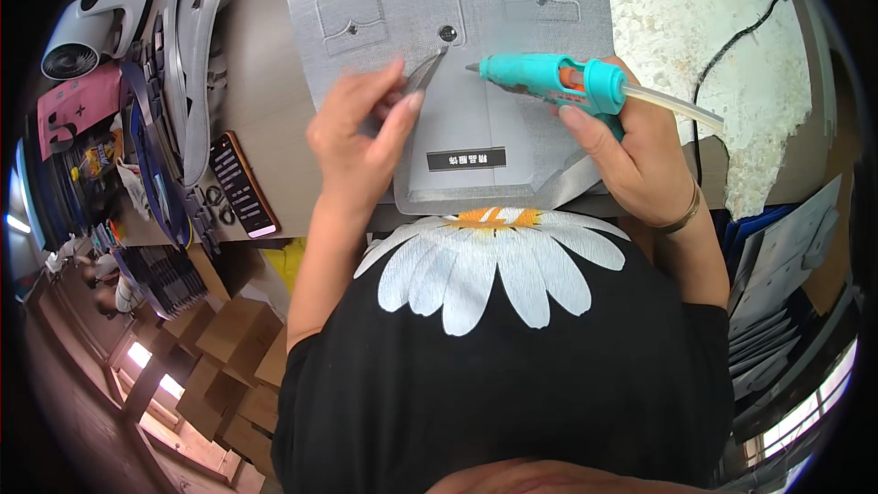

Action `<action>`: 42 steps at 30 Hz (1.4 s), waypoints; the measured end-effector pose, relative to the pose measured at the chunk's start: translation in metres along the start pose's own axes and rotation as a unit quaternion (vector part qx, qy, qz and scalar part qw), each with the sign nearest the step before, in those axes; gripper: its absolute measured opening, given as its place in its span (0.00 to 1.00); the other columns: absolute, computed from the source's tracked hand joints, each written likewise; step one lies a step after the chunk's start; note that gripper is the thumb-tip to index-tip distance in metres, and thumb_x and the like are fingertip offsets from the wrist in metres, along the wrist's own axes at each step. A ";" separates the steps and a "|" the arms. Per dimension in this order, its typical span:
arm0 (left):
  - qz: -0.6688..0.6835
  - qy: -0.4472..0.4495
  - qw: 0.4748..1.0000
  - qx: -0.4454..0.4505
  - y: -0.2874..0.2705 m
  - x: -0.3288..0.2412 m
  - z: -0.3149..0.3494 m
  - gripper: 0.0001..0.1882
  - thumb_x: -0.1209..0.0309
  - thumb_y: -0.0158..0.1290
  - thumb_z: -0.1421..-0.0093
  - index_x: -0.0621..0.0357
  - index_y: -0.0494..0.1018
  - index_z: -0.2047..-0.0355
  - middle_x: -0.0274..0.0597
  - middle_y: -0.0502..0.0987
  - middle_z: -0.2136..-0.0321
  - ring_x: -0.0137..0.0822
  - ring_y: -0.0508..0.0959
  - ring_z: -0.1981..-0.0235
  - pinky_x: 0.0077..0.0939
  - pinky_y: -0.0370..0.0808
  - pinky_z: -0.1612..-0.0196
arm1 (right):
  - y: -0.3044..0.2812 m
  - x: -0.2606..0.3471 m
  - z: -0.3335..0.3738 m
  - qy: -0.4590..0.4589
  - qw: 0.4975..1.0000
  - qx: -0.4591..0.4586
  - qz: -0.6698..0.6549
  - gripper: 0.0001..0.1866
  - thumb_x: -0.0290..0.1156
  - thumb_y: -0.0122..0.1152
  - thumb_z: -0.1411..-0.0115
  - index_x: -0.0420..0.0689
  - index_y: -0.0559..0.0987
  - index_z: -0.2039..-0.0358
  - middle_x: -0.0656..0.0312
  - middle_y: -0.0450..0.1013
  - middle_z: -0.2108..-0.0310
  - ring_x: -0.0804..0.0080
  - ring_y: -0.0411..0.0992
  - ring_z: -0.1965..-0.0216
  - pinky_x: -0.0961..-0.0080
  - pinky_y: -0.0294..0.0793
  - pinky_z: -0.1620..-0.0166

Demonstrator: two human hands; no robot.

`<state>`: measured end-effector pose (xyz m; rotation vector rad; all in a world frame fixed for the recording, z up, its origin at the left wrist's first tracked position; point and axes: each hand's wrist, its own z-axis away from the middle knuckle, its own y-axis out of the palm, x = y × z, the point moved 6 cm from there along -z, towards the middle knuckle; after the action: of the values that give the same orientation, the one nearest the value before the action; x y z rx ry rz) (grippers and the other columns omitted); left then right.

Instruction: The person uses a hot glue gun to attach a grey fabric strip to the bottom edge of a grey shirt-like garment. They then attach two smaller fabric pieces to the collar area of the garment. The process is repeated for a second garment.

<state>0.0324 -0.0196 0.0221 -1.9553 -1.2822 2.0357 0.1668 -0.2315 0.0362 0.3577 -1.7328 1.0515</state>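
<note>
1. The teal glue gun (540,76) is in the right hand (631,142), above the grey denim-patterned piece (457,119), its nozzle pointing left toward the dark tapered piece. The right fingers are wrapped around the handle, with the thumb along the near side.
2. The gun looks light and rigid, probably hard plastic, so the handle is the sound place to hold it. The nozzle is best left untouched, since it may be hot.
3. A pale translucent glue stick (672,105) juts from the back; it is probably bendable, and makes a poor grip.
4. The left hand (361,128) is above the left part of the grey piece. Its thumb and index finger pinch the lower end of a dark tapered piece (428,69), whose tip lies just below a round dark button (447,33). Whether this is a tool or a strip I cannot tell.
5. That tapered piece looks thin and light; a pinch well back from its tip seems suitable.
6. The grey denim-patterned piece lies on the tabletop (265,101). It looks light and fairly flat, likely flexible but firm enough to keep its shape. Its outer edges offer the safest hold, away from the buttons and the black label (466,159).
</note>
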 end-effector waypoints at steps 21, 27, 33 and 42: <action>-0.106 0.161 0.978 0.075 -0.007 0.000 0.040 0.32 0.77 0.60 0.55 0.58 0.75 0.44 0.42 0.77 0.45 0.45 0.74 0.51 0.35 0.72 0.45 | -0.009 0.026 0.017 -0.049 0.996 -0.056 -0.039 0.14 0.28 0.63 0.38 0.40 0.78 0.52 0.56 0.77 0.65 0.65 0.75 0.67 0.74 0.73 0.60; -0.252 0.121 0.950 0.136 -0.010 -0.017 0.050 0.38 0.78 0.56 0.53 0.55 0.68 0.37 0.51 0.72 0.53 0.47 0.73 0.60 0.39 0.73 0.51 | -0.012 0.028 0.026 -0.037 0.997 -0.056 -0.023 0.15 0.29 0.62 0.38 0.39 0.78 0.52 0.55 0.77 0.63 0.64 0.76 0.65 0.74 0.74 0.59; -0.164 -0.007 0.970 0.182 -0.002 -0.008 0.055 0.39 0.80 0.54 0.51 0.55 0.65 0.34 0.50 0.68 0.62 0.43 0.72 0.68 0.35 0.74 0.63 | -0.009 0.028 0.025 -0.040 0.997 -0.056 -0.033 0.14 0.29 0.62 0.37 0.39 0.78 0.52 0.54 0.77 0.65 0.63 0.76 0.66 0.74 0.73 0.61; -0.136 0.076 0.984 0.084 -0.010 -0.009 0.033 0.28 0.79 0.60 0.45 0.54 0.75 0.42 0.40 0.69 0.71 0.32 0.69 0.72 0.24 0.70 0.68 | -0.030 0.038 0.043 0.016 1.000 -0.007 0.011 0.13 0.28 0.62 0.39 0.39 0.78 0.54 0.55 0.75 0.69 0.64 0.73 0.72 0.73 0.71 0.65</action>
<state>0.0016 -0.0351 0.0300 -1.7182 -1.2239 1.7661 0.1446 -0.2733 0.0799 0.3123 -1.7189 1.0562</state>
